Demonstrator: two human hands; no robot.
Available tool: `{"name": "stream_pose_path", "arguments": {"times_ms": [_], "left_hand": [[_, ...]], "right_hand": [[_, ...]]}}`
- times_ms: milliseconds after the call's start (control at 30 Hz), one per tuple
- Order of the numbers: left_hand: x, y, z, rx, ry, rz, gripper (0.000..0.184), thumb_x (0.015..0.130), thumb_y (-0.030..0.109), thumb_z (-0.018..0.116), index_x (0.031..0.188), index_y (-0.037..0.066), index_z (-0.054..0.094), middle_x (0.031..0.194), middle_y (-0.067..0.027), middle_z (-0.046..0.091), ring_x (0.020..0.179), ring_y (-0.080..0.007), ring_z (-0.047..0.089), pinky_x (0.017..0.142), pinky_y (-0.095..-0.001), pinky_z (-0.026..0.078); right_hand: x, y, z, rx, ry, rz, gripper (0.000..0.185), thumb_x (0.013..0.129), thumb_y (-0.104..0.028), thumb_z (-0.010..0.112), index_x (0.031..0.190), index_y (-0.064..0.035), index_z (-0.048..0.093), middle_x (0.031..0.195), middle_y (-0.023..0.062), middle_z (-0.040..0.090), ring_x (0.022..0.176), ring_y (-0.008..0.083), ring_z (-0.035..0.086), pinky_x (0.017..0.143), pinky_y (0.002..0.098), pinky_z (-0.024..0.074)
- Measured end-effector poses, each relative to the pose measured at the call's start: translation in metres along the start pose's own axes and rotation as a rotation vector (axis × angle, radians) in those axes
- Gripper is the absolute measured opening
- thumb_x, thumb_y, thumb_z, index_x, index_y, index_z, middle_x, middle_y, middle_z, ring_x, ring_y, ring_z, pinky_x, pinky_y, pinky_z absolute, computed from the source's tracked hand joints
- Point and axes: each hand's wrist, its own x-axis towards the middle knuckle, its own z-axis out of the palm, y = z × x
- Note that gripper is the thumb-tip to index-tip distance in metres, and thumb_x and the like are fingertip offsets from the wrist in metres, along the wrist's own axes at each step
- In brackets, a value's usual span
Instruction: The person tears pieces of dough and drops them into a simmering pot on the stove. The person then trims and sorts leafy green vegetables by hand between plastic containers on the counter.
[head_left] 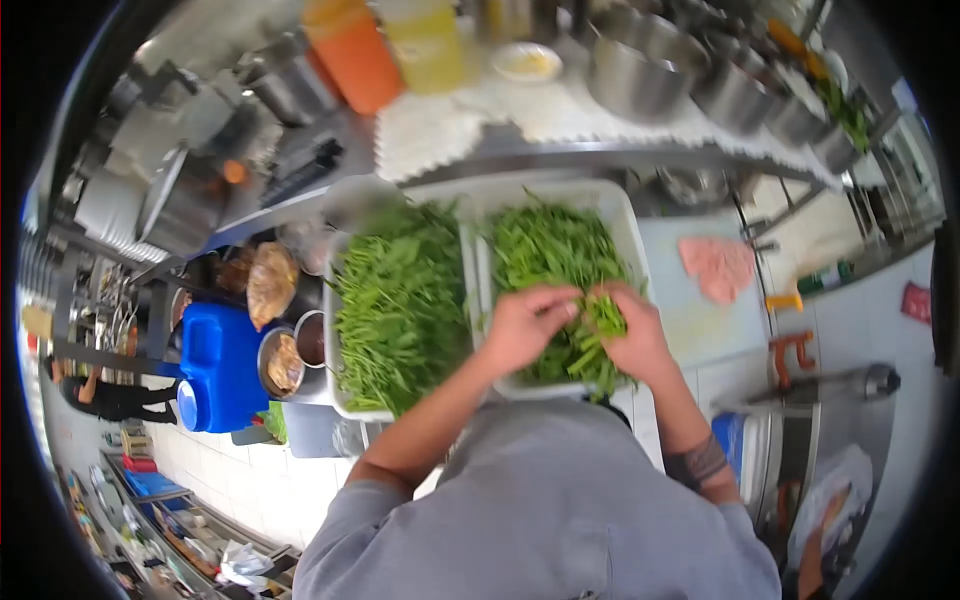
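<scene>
Two white plastic tubs stand side by side in front of me. The left tub (337, 385) is heaped with leafy green stems (400, 300); the right tub (628, 215) holds more leafy greens (555, 240). Over the right tub, my right hand (638, 335) is closed around a small bunch of leafy greens (605, 316), with leaves hanging below it. My left hand (528, 325) is right beside that bunch, thumb and fingers drawn together in a pinch. Whatever lies between its fingertips is too small to make out.
Right of the tubs, pink raw meat (718, 266) lies on a pale cutting board (690, 320). A blue jerrycan (222, 365) and bowls of food stand left. Steel pots (645, 65) and an orange container (355, 60) line the shelf ahead. Another person (110, 395) is far left.
</scene>
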Motion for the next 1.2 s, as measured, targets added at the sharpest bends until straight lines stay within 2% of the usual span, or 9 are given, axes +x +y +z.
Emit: {"name": "stream_pose_path", "arguments": {"times_ms": [167, 267, 533, 667, 867, 933, 1000, 1067, 1200], "left_hand": [[0.005, -0.001, -0.005, -0.335, 0.008, -0.207, 0.022, 0.106, 0.005, 0.069, 0.126, 0.0, 0.076, 0.1, -0.0051, 0.077, 0.09, -0.0125, 0.072, 0.084, -0.0281, 0.059], [0.007, -0.008, -0.006, -0.468, 0.032, -0.249, 0.024, 0.106, 0.005, 0.068, 0.128, -0.001, 0.073, 0.102, -0.0079, 0.077, 0.093, -0.0151, 0.074, 0.087, -0.03, 0.061], [0.002, -0.017, -0.002, -0.544, 0.003, -0.283, 0.014, 0.103, 0.002, 0.071, 0.115, -0.003, 0.072, 0.102, -0.01, 0.078, 0.093, -0.0168, 0.076, 0.085, -0.0294, 0.062], [-0.003, -0.005, 0.001, -0.325, -0.013, -0.229, 0.011, 0.103, 0.001, 0.071, 0.113, -0.003, 0.07, 0.101, -0.0101, 0.078, 0.093, -0.0166, 0.076, 0.084, -0.0292, 0.062], [-0.011, -0.02, -0.029, -0.415, 0.269, -0.167, 0.012, 0.102, 0.011, 0.075, 0.106, -0.001, 0.074, 0.093, -0.0075, 0.077, 0.087, -0.0196, 0.075, 0.081, -0.0334, 0.061], [-0.019, -0.018, -0.046, 0.522, -0.319, -0.046, 0.028, 0.099, 0.025, 0.079, 0.114, 0.002, 0.074, 0.092, -0.0105, 0.076, 0.085, -0.0305, 0.073, 0.081, -0.0422, 0.06], [-0.027, -0.02, -0.033, 0.565, -0.349, -0.019, 0.034, 0.094, 0.034, 0.081, 0.11, 0.004, 0.077, 0.096, -0.0103, 0.076, 0.099, -0.0369, 0.07, 0.09, -0.0488, 0.056], [-0.028, -0.03, -0.011, 0.58, -0.056, 0.247, 0.027, 0.093, 0.031, 0.08, 0.095, 0.005, 0.079, 0.102, -0.0073, 0.076, 0.112, -0.0329, 0.067, 0.098, -0.0471, 0.052], [-0.025, -0.058, -0.001, 0.871, -0.457, 0.155, 0.022, 0.092, 0.018, 0.075, 0.11, 0.005, 0.076, 0.111, -0.0104, 0.074, 0.117, -0.0323, 0.065, 0.1, -0.0457, 0.051]], "right_hand": [[-0.003, 0.001, -0.008, 0.129, 0.165, 0.06, 0.029, 0.086, 0.001, 0.083, 0.11, 0.002, 0.067, 0.106, 0.0105, 0.07, 0.096, 0.0237, 0.069, 0.088, 0.0331, 0.0554], [-0.009, 0.003, -0.014, 0.252, 0.143, 0.224, 0.028, 0.086, -0.001, 0.082, 0.11, 0.0001, 0.069, 0.105, 0.0129, 0.071, 0.097, 0.032, 0.072, 0.087, 0.0362, 0.0565], [-0.009, 0.005, 0.007, 0.124, 0.095, -0.083, 0.033, 0.087, -0.007, 0.081, 0.119, -0.0053, 0.072, 0.116, 0.0153, 0.074, 0.108, 0.036, 0.07, 0.092, 0.042, 0.0571], [-0.003, 0.004, 0.007, 0.007, -0.025, 0.075, 0.038, 0.088, -0.008, 0.081, 0.125, -0.007, 0.073, 0.121, 0.0149, 0.076, 0.117, 0.0323, 0.071, 0.095, 0.0392, 0.0564], [-0.011, 0.028, -0.023, 0.675, 0.131, 0.507, 0.026, 0.092, -0.003, 0.079, 0.117, -0.002, 0.071, 0.108, 0.0096, 0.076, 0.106, 0.0208, 0.072, 0.096, 0.0353, 0.0571], [-0.018, 0.045, -0.036, 0.888, 0.204, 0.533, 0.025, 0.094, -0.003, 0.077, 0.118, -0.0026, 0.069, 0.109, 0.0113, 0.076, 0.107, 0.022, 0.072, 0.096, 0.0374, 0.0576], [-0.024, 0.057, -0.046, 1.099, 0.283, 0.558, 0.024, 0.096, -0.003, 0.075, 0.119, -0.0032, 0.066, 0.109, 0.0131, 0.075, 0.108, 0.0233, 0.072, 0.097, 0.0394, 0.0581], [-0.025, 0.063, -0.054, 1.258, 0.304, 0.477, 0.023, 0.101, -0.004, 0.07, 0.122, -0.0053, 0.061, 0.109, 0.0143, 0.075, 0.109, 0.0265, 0.071, 0.097, 0.0435, 0.059], [-0.025, 0.066, -0.061, 1.414, 0.369, 0.372, 0.021, 0.104, -0.007, 0.067, 0.124, -0.0072, 0.06, 0.111, 0.015, 0.074, 0.112, 0.0325, 0.071, 0.103, 0.0521, 0.0563]]}}
